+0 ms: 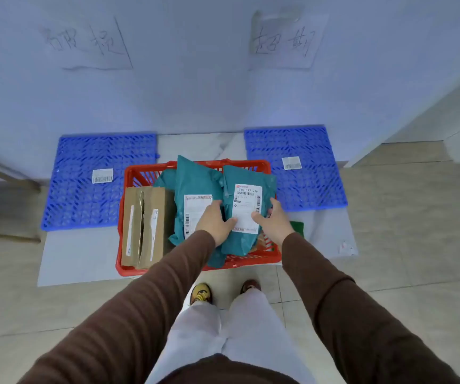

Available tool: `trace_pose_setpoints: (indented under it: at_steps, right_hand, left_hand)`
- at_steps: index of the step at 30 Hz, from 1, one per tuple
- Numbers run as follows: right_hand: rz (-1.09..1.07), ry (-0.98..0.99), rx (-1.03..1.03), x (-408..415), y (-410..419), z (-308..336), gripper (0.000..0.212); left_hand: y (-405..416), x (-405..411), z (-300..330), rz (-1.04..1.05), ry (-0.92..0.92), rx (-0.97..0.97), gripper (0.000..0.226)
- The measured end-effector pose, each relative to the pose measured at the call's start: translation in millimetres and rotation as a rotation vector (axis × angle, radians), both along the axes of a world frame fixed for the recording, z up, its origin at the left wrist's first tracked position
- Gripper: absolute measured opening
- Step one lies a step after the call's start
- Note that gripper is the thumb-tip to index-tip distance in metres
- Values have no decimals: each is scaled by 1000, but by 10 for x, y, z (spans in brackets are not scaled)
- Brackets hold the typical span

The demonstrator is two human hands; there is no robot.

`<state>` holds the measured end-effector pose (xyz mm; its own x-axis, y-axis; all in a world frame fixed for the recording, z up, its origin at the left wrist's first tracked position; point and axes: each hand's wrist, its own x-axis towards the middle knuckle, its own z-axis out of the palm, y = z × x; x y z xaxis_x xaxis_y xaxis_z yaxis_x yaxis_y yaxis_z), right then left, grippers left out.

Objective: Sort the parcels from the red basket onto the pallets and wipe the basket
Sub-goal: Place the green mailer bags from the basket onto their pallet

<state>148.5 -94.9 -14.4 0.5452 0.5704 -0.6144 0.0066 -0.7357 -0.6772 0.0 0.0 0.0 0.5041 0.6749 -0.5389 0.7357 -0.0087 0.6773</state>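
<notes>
In the red basket (140,173) on the floor, between two blue pallets, lie several parcels. A teal bag (247,178) with a white label (247,206) sits uppermost on the right side of the basket. The left hand (215,221) grips its left edge, thumb on the label's lower corner, fingers curled behind. The right hand (273,220) grips the right edge, thumb on the label and fingers wrapped round the side. A second teal bag (193,178), also labelled, leans just left of it, partly under the left hand. More teal wrapping shows beneath both. A cardboard box (144,225) with a torn seam down its top fills the basket's left side, touching the second bag.

The left pallet (79,195) and the right pallet (312,145) lie flat against the wall, each bearing a small barcode sticker. The basket stands on a pale sheet (79,259) that runs between them. A green cloth (298,228) shows just right of the basket, mostly hidden by the right sleeve. Two paper signs with handwritten characters hang on the wall, one above each pallet. The person's brown sleeves, pale trousers and shoes fill the near part of the view, on a tiled floor.
</notes>
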Motion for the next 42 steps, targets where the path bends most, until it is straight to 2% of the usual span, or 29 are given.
trace_pose_setpoints:
  at_steps: [8,15,19,23,26,30,33,37,42]
  right_hand:
    - [-152,266,93,255,43,85,70]
    - [-118,247,199,942,200,210,64]
    - [-146,256,299,1407,400,259,51]
    - [-254,424,319,1805,662,215,51]
    - [-291,489,331,2063,893,94,53]
    - [-308,349,358,2344,1231,-219,62]
    - [-324,268,350,2501,1443,-521,70]
    - [-268,238,330,2640,1657,-994,67]
    - [-197,181,287,2775,1828,-1434,68]
  left_hand:
    - [51,268,-12,135,32,-51,60]
    - [218,830,201,339,-202,-118,48]
    - [419,1313,327,476,-375,-249,46]
    - [679,1816,275,537,-451,-356,49]
    - [922,2147,82,525,-420,-379,53]
    - [1259,2468,-195,451,-379,-423,55]
    - [1530,2619,-477,342,-266,-425,57]
    - [1831,2764,-866,199,-118,-387,50]
    - [2083,2960,-1358,138,-19,-345,38]
